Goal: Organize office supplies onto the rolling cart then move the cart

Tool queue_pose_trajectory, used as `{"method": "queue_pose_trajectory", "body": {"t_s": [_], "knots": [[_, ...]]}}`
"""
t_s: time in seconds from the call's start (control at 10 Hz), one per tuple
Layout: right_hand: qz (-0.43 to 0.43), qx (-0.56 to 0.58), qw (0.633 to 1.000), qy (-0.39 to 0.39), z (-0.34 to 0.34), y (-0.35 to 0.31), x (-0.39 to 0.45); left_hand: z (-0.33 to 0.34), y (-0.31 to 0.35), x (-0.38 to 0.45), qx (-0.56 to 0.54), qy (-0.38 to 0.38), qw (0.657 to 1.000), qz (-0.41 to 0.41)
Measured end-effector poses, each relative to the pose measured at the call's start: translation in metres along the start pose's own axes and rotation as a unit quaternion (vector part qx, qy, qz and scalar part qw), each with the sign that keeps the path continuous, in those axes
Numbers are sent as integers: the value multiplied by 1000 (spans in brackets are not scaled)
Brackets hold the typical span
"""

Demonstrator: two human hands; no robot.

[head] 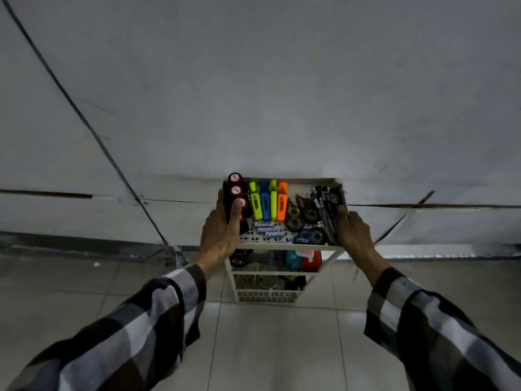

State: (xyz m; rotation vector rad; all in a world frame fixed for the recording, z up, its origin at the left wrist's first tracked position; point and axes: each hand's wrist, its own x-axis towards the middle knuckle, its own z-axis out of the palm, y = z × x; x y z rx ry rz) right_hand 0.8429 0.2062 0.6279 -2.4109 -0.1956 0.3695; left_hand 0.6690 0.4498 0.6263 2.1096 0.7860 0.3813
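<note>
A white rolling cart (284, 247) with three tiers stands against a grey wall. Its top tray holds dark red cylinders (234, 185) on the left, neon highlighters (269, 203) in yellow, blue and orange, tape rolls (303, 214), small batteries (267, 230) and a bunch of black pens (324, 206). My left hand (221, 231) grips the tray's left side, its fingers resting on the red cylinders. My right hand (352, 230) grips the tray's right side beside the pens. The lower tiers hold scissors, boxes and other items, partly hidden.
The grey wall (282, 94) rises directly behind the cart, with dark cables (84, 119) running diagonally down it to the floor. Pale floor tiles (267, 348) spread in front of the cart, between my plaid sleeves.
</note>
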Motion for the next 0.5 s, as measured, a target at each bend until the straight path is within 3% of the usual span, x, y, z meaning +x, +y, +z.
{"method": "queue_pose_trajectory", "body": {"t_s": [0.3,0.5], "knots": [[34,-5,998,-44,-35,-14,-37,-27,21,-25,22,-56,992,-107],[15,-54,997,-51,-66,-19,-87,-57,49,-86,51,-62,992,-98]]}}
